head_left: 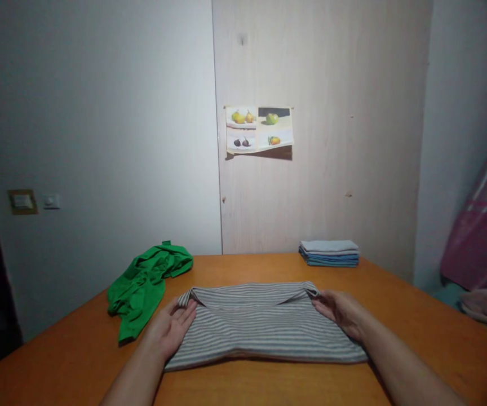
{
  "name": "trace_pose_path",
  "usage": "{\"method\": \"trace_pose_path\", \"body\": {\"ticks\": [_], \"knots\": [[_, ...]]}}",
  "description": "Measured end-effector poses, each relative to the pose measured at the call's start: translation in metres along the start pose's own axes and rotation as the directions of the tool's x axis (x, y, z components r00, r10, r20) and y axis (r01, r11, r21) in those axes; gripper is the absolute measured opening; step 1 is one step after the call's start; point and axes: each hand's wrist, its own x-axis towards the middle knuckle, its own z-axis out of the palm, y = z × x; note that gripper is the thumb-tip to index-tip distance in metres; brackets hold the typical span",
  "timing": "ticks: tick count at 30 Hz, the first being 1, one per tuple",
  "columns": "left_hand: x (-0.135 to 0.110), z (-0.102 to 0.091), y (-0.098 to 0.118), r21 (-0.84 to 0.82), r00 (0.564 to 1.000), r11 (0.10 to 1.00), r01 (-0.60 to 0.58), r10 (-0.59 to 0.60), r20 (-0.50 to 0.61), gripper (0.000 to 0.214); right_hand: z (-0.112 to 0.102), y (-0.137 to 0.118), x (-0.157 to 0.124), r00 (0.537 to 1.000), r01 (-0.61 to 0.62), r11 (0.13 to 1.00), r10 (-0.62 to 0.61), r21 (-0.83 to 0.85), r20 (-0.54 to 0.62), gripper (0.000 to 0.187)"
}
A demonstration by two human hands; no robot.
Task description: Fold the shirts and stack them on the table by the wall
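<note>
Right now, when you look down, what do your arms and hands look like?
My left hand and right hand are bare, with no gloves. My left forearm and right forearm show no sleeves, and I see no watch or bracelet. Some fingertips are hidden.

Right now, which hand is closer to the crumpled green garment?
The left hand: it grips the striped cloth's left end, just right of the green garment. The right hand is farther, at the cloth's opposite end.
</note>
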Motion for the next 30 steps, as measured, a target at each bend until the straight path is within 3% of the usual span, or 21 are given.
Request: {"method": "trace_pose_path", "body": {"ticks": [3,6,11,17,21,30], "knots": [[-0.003,-0.002,0.001,-0.006,1.000,1.000,0.004,-0.004,-0.020,0.023,-0.004,-0.003,-0.002,1.000,-0.020,1.000,0.020,0.009,0.022,0.021],[-0.007,0.006,0.012,-0.002,1.000,1.000,-0.003,0.003,0.002,0.021,-0.004,-0.022,-0.004,0.998,-0.047,0.998,0.048,0.042,-0.028,0.027],[0.005,0.022,0.027,-0.008,0.995,0.996,-0.089,0.090,0.032,0.028,0.009,-0.048,0.010,0.998,0.018,0.994,-0.011,0.107,-0.068,0.035],[0.033,0.022,0.008,0.060,0.992,0.998,-0.018,0.025,-0.122,0.027,0.021,-0.018,0.036,0.989,-0.005,0.999,0.012,0.051,-0.148,0.028],[0.039,0.017,0.002,0.083,0.992,0.996,-0.027,0.037,-0.117,0.025,0.018,-0.002,0.044,0.987,0.019,0.999,-0.012,0.042,-0.158,0.027],[0.044,0.016,-0.009,0.237,0.983,0.961,-0.143,0.166,-0.081,0.010,0.013,-0.001,0.041,0.990,0.071,0.998,-0.070,0.000,-0.124,0.026]]}}
